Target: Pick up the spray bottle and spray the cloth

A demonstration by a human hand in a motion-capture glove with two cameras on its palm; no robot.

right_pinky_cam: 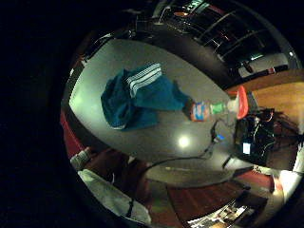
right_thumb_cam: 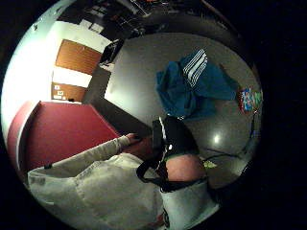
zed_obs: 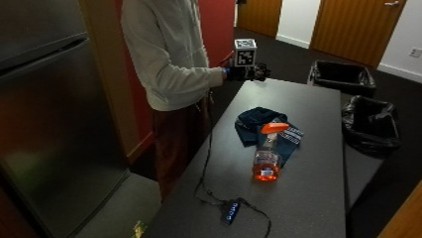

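A spray bottle (zed_obs: 267, 161) of orange liquid with an orange trigger head stands upright near the middle of the dark grey table (zed_obs: 310, 198). Right behind it lies a crumpled teal cloth (zed_obs: 260, 124) with white stripes, touching the bottle. My gloved right hand (zed_obs: 247, 73) hovers in the air over the table's far end, well away from both, and holds nothing. The little finger side palm view looks down from a distance on the cloth (right_pinky_cam: 137, 97) and the bottle (right_pinky_cam: 209, 109). The thumb side view shows the cloth (right_thumb_cam: 192, 88) and the bottle (right_thumb_cam: 249, 99) too.
A cable runs along the table's near left edge to a small black device (zed_obs: 231, 210) with blue lights. Two black-lined bins (zed_obs: 342, 77) (zed_obs: 369, 124) stand on the floor beyond the table's right side. A steel fridge (zed_obs: 46, 124) stands at the left.
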